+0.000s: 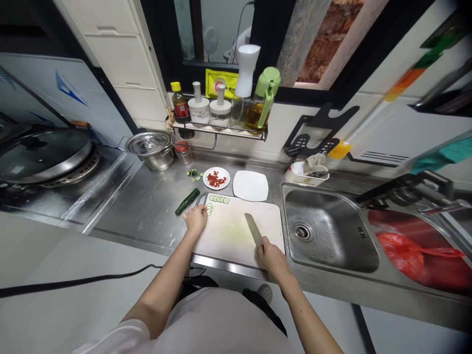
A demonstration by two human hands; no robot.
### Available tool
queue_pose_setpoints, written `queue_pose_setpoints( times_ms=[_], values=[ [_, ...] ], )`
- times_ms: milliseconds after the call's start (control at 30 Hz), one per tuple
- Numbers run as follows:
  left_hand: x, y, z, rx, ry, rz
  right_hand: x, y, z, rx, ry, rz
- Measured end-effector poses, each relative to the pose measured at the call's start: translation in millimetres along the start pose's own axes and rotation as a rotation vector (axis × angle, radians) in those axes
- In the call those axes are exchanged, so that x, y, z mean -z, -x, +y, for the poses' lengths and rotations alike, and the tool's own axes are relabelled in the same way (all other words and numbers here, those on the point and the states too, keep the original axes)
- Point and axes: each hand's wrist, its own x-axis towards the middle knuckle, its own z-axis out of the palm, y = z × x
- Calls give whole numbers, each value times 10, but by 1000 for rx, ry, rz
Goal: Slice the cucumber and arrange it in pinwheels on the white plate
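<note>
My right hand [272, 256] grips the handle of a kitchen knife [252, 229], its blade pointing away over the white cutting board [236, 241]. On the board's left edge rests my left hand [195, 219], thumb out to the side, fingertips beside a small group of cucumber slices [209, 210]. Whether the fingers touch those slices is hard to see. A row of overlapping cucumber slices [219, 199] lies along the board's far edge. Left of the board, on the steel counter, is a cucumber piece [187, 202] with dark green skin.
Behind the board stand a plate of chopped red pieces [216, 178] and a white square plate [250, 186]. Cucumber scraps [194, 174] lie near a lidded steel pot [151, 150]. To the right is a sink [328, 228]; a seasoning rack [221, 129] hangs above the counter.
</note>
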Motion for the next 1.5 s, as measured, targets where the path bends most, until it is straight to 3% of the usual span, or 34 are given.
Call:
queue_pose_setpoints(
  times_ms=[267,700,1167,1333,1500],
  values=[
    [10,4,74,12,9,23,20,10,-13,1,-14,-6],
    [-235,-211,649,-185,3,2,-63,-12,38,13,-36,8],
    [-329,-344,712,-298,-95,11,-51,-11,30,11,-41,3],
    [-258,-322,742,-224,-1,-39,-57,-19,36,21,-43,6],
    [-164,-154,669,-72,185,-182,-49,-31,45,15,-42,-1]
  ],
)
